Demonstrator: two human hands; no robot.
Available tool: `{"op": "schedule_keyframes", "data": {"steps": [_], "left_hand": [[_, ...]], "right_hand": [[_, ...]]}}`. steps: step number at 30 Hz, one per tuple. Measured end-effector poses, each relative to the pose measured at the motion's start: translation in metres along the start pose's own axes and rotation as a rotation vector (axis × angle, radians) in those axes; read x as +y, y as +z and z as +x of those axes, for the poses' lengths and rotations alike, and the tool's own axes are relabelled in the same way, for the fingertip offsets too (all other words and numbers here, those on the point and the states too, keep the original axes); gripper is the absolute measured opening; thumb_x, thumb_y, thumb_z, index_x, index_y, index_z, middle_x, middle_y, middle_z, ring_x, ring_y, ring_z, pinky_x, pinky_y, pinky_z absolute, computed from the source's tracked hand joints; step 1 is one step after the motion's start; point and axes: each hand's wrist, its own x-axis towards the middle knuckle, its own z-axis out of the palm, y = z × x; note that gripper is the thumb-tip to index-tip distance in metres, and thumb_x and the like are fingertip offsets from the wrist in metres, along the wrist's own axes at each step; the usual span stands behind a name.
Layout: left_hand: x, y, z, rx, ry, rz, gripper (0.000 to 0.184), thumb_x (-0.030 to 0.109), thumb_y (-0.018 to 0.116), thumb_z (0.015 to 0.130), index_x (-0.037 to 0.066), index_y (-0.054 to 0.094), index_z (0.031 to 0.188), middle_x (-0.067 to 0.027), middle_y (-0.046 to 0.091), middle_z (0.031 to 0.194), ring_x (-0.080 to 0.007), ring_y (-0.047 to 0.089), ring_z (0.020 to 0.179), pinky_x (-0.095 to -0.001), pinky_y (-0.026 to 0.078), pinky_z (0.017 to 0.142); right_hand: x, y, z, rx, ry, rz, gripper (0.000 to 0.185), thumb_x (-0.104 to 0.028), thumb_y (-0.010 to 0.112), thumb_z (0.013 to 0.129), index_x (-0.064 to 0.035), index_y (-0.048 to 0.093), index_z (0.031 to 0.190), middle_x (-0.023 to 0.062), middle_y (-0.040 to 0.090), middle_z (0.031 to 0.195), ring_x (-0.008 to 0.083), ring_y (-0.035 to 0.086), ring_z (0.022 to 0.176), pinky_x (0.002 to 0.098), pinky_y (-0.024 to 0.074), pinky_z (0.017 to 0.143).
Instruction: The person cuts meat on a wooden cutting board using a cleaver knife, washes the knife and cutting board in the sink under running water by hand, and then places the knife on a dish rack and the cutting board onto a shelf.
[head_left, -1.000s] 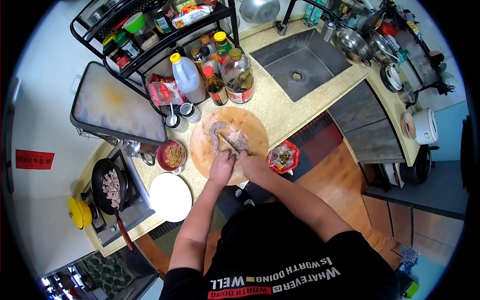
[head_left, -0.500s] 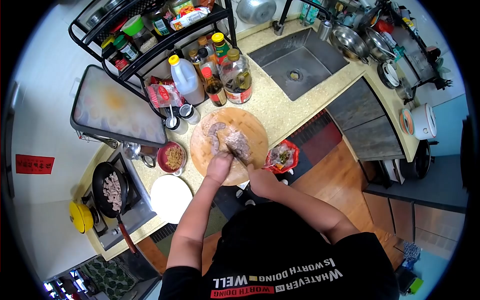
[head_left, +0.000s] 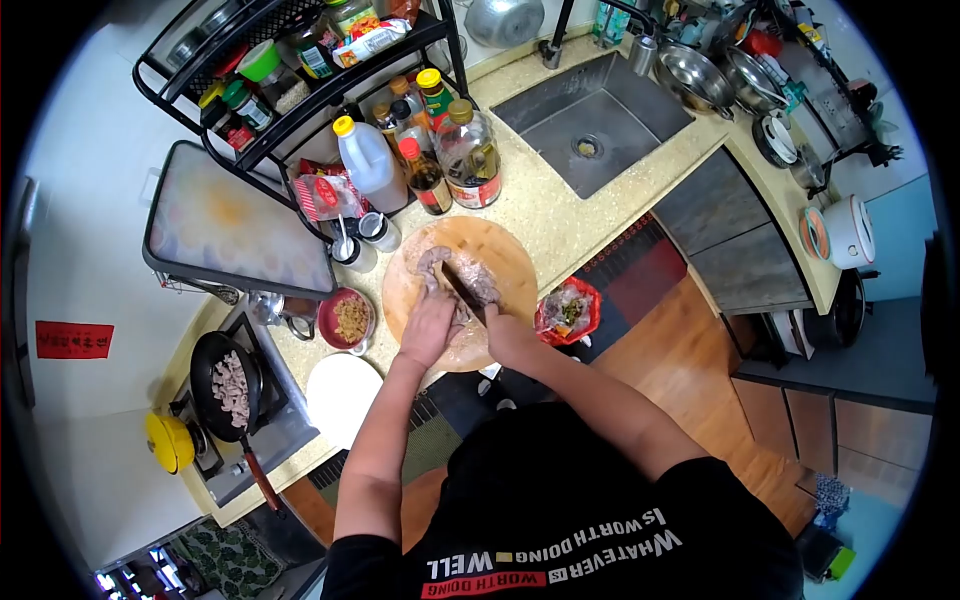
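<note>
A round wooden cutting board (head_left: 510, 250) lies on the counter with pale raw meat (head_left: 480, 280) on it. My right hand (head_left: 508, 334) is closed around the handle of a knife (head_left: 462, 290), whose dark blade points up and left between the two hands. Pressed down on the board's left part, my left hand (head_left: 430, 325) has its fingers toward a long strip of meat (head_left: 432, 264). Whether those fingers grip the strip is too small to tell. The blade stands beside the left fingertips and the meat.
Left of the board are a red bowl (head_left: 346, 320) of minced food, a white plate (head_left: 344, 400) and a black pan (head_left: 226, 385) with meat. Bottles (head_left: 425, 177) stand behind it. A red container (head_left: 568, 311) is at the right, the sink (head_left: 592, 120) beyond.
My left hand has shifted up and left and its fingers have extended along the meat. My right hand has moved up from its lower position, and more of the blade now shows.
</note>
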Motion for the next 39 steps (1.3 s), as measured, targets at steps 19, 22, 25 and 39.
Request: {"op": "schedule_keyframes", "data": {"steps": [19, 22, 25, 39], "left_hand": [[0.033, 0.020, 0.001, -0.138, -0.459, 0.181, 0.024, 0.030, 0.068, 0.088, 0.007, 0.064, 0.089, -0.0147, 0.069, 0.082, -0.0315, 0.067, 0.081, -0.0433, 0.047, 0.079], [0.040, 0.011, 0.001, 0.102, -0.366, 0.040, 0.020, 0.021, 0.069, 0.087, 0.003, 0.064, 0.094, -0.0162, 0.068, 0.087, -0.0346, 0.065, 0.085, -0.0444, 0.050, 0.081], [0.025, 0.018, -0.002, 0.181, -0.180, -0.154, 0.014, 0.013, 0.068, 0.086, 0.001, 0.064, 0.093, -0.0161, 0.066, 0.087, -0.0364, 0.064, 0.085, -0.0441, 0.052, 0.081], [0.014, 0.035, -0.004, 0.079, -0.267, -0.102, 0.009, 0.010, 0.067, 0.083, 0.001, 0.066, 0.080, -0.0168, 0.063, 0.077, -0.0349, 0.064, 0.077, -0.0435, 0.053, 0.074]], "right_hand": [[-0.008, -0.030, -0.047, -0.049, -0.082, -0.136, 0.025, -0.007, 0.057, 0.086, -0.0004, 0.045, 0.106, 0.0223, 0.070, 0.078, 0.0407, 0.071, 0.074, 0.0521, 0.0551, 0.066], [0.003, -0.016, -0.041, -0.008, -0.075, -0.122, 0.023, -0.008, 0.056, 0.087, -0.0002, 0.046, 0.106, 0.0225, 0.070, 0.079, 0.0410, 0.071, 0.074, 0.0521, 0.0553, 0.066], [0.010, -0.013, -0.035, 0.001, -0.057, -0.146, 0.021, -0.009, 0.055, 0.088, -0.0002, 0.047, 0.105, 0.0224, 0.070, 0.078, 0.0409, 0.071, 0.074, 0.0518, 0.0556, 0.066], [-0.007, -0.020, -0.044, -0.054, -0.098, -0.154, 0.019, -0.011, 0.053, 0.091, 0.0004, 0.048, 0.104, 0.0212, 0.070, 0.078, 0.0389, 0.072, 0.074, 0.0498, 0.0563, 0.065]]}}
